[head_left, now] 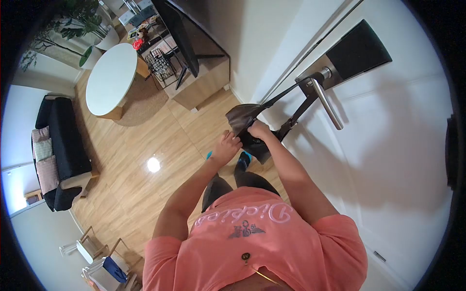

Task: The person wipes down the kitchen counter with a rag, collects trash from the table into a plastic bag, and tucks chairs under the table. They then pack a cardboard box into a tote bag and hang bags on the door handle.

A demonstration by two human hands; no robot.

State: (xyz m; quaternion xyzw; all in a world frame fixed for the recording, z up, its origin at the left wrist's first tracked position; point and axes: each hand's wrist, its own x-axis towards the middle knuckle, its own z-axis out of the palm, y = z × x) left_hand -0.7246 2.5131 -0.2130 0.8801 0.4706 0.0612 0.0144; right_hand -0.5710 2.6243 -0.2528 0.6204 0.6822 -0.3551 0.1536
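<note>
A dark leather-like handbag (254, 147) hangs by its straps from the silver lever handle (327, 104) of a white door. My left hand (226, 147) is closed at the bag's left edge, gripping its rim. At the bag's opening is my right hand (259, 130); its fingers go down into the bag and are mostly hidden. What they touch inside does not show. Two straps (302, 110) run up from the bag to the handle.
The white door (383, 145) with a black lock plate (360, 50) stands close on my right. Farther off are a wooden TV cabinet (206, 87), a white oval table (112, 79), a black sofa (69, 136) with cushions, and chairs (104, 262) at lower left.
</note>
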